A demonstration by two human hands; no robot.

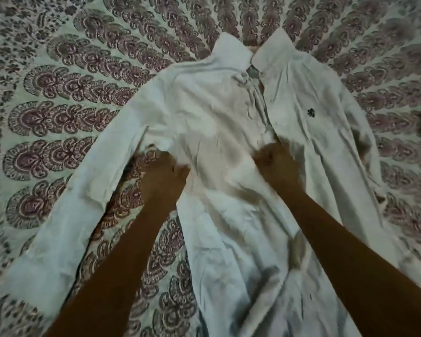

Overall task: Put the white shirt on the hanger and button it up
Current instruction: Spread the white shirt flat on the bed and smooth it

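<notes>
Both hands, left hand (pixel 164 175) and right hand (pixel 271 158), have fingers clamped on the white shirt (pixel 216 132) lying face-up on the bed (pixel 58 93); uneven pulling may skew the unbuttoned placket

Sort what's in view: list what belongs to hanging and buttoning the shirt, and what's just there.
Belongs to the job:
- shirt, lying front-up, placket open near the collar
- left hand, gripping the shirt's side below the sleeve
- right hand, gripping the cloth at the placket

Just there:
- bedsheet, patterned, under the shirt

The hanger is not visible.
</notes>
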